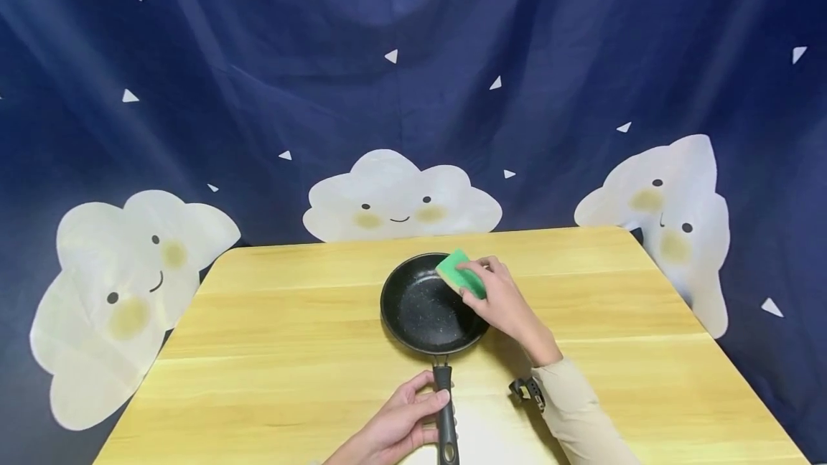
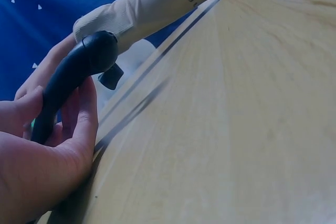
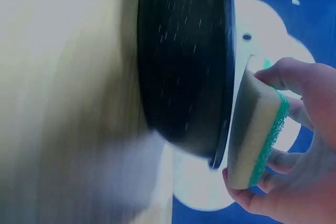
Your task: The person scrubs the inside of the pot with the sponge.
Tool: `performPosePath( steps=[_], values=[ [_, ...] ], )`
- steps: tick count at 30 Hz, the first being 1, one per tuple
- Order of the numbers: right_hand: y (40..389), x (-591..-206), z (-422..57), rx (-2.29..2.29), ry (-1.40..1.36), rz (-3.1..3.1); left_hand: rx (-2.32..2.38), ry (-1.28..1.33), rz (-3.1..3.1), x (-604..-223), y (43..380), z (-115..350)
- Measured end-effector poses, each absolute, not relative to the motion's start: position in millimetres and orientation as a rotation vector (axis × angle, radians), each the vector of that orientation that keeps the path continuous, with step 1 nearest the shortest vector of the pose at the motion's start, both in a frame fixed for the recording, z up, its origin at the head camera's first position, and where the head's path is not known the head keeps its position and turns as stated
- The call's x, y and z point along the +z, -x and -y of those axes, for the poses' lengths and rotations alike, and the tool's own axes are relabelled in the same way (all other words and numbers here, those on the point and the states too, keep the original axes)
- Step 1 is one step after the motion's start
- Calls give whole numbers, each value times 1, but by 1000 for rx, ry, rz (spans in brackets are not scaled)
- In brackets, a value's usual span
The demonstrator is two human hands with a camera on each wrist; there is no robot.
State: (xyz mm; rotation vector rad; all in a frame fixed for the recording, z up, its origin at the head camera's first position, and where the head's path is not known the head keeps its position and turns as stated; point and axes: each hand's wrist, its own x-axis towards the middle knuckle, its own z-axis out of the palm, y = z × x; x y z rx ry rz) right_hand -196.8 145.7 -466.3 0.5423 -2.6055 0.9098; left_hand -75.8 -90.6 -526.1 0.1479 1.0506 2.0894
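A black frying pan with a speckled inside sits over the middle of the table, its handle pointing toward me. My left hand grips that handle, thumb on top and fingers beneath; the left wrist view shows the handle between thumb and fingers. At the pan's right rim, my right hand pinches a sponge by its edges. The sponge has a green scouring side toward my palm and a pale yellow side facing the pan, close to the rim.
The light wood table stretches out on both sides of the pan. Behind it hangs a dark blue curtain with white clouds and triangles. A black strap with a small device sits at my right sleeve.
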Motion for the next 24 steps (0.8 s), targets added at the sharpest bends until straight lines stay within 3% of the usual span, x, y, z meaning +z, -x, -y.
performPosePath(
  steps=[24],
  values=[
    [210,-481,-211,861,-201,2672,2084,-136,-1077,-526,75,91]
  ],
)
